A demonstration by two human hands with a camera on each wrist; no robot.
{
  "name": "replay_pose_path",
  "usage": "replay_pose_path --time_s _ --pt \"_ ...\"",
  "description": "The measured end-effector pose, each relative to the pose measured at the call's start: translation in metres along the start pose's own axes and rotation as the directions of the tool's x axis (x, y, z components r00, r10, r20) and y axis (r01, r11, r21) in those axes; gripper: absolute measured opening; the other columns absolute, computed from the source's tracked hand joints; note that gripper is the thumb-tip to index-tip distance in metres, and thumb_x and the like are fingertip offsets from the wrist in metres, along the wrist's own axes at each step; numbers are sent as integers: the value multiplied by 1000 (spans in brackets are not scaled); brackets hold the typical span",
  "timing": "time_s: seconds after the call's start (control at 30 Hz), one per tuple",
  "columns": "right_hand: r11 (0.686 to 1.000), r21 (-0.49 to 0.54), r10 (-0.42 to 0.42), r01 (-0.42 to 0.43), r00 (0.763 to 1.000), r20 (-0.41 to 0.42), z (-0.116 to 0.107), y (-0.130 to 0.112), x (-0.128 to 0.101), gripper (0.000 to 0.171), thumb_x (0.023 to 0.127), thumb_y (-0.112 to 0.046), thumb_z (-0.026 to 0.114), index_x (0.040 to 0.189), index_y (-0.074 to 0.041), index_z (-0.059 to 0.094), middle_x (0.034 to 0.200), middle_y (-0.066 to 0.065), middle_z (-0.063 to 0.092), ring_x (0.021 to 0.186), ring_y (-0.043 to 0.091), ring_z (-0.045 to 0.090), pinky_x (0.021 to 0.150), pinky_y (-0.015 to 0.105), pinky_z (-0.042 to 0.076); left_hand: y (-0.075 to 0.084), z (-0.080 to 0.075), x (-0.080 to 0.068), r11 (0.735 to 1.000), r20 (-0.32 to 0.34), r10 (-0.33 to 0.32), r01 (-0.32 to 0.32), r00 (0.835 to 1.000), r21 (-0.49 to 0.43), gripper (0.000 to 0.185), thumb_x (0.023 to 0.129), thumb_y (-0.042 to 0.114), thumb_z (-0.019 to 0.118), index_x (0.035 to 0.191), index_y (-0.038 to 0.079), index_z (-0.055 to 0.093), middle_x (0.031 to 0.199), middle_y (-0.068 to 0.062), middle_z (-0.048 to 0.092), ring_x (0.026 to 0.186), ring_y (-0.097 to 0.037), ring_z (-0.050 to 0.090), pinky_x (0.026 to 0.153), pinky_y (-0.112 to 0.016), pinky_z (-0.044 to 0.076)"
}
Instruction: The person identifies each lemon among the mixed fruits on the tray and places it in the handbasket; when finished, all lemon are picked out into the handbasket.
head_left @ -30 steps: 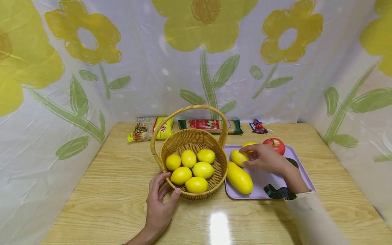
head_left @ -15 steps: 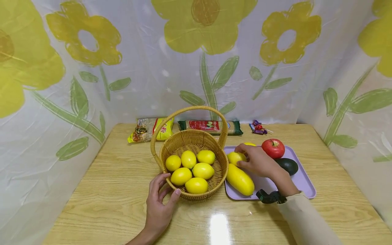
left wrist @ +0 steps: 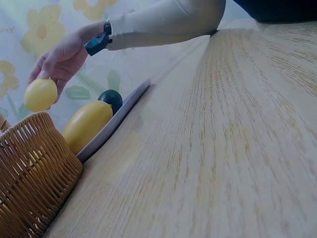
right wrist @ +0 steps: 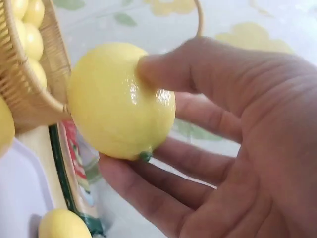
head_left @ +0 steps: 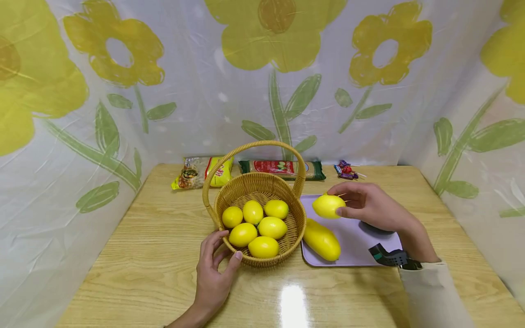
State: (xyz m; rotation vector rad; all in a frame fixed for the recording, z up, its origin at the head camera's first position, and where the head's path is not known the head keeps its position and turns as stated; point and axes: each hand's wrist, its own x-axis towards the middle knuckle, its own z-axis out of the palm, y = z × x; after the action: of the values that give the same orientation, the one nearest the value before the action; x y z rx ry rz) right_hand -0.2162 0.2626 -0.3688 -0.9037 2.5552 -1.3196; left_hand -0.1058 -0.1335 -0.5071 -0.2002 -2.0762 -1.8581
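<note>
My right hand (head_left: 338,200) grips a yellow lemon (head_left: 326,207) between thumb and fingers and holds it in the air over the purple tray (head_left: 357,255), just right of the wicker basket (head_left: 266,262). The right wrist view shows the lemon (right wrist: 119,99) up close against my fingers (right wrist: 198,64), with the basket (right wrist: 29,79) to the left. Several lemons (head_left: 258,225) lie in the basket. My left hand (head_left: 221,250) cups the basket's near wall, thumb and fingers curved against it. A long yellow fruit (head_left: 321,239) lies on the tray's left side.
A dark avocado (left wrist: 110,99) sits on the tray, mostly behind my right hand in the head view. Another lemon (right wrist: 59,225) lies below. Snack packets (head_left: 201,173), a long noodle packet (head_left: 283,168) and candies (head_left: 346,170) line the table's back edge. Flowered sheeting walls the table.
My right hand has closed on the lemon, lifted it off the tray and now covers the red apple. The left hand has stayed on the basket.
</note>
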Motion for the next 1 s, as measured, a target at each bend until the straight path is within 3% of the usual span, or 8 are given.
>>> replay_pose_path --time_s 0.27,0.37,0.57,0.73,1.0 --pt "999 0 -48 48 994 99 31 -14 15 36 100 -17 83 135 -20 73 133 -3 75 118 16 72 106 28 62 0 -1 0 1000 -6 -7 7 1000 -3 57 99 -4 75 151 -3 53 160 -20 42 146 -31 50 108 -20 57" --pt "996 -48 -75 81 990 118 49 -18 24 35 101 -21 82 135 -22 74 133 -7 75 119 13 71 108 33 62 0 0 0 1000 -6 -7 7 1000 -6 57 99 -4 75 151 -2 53 160 -21 42 146 -33 50 108 -20 57" --pt "973 -161 -138 166 976 169 78 -29 36 35 103 -22 78 137 -19 75 132 -5 77 107 11 67 92 38 62 0 0 0 1000 -5 -9 9 1000 -7 57 99 -4 75 151 -5 52 160 -23 41 146 -34 50 108 -20 57" --pt "968 -163 -157 190 967 200 99 -34 42 33 99 -20 81 132 -20 78 127 -7 79 100 9 66 89 38 62 -1 0 0 1000 -5 -6 6 1000 5 58 99 -3 75 152 -4 52 161 -22 42 146 -35 49 108 -19 57" --pt "981 -102 -141 166 966 217 124 -41 44 35 101 -31 82 135 -23 77 131 -10 78 119 7 70 106 41 62 0 0 0 1000 -6 -13 13 1000 9 57 99 -3 76 151 -1 53 160 -21 42 146 -34 49 108 -19 57"
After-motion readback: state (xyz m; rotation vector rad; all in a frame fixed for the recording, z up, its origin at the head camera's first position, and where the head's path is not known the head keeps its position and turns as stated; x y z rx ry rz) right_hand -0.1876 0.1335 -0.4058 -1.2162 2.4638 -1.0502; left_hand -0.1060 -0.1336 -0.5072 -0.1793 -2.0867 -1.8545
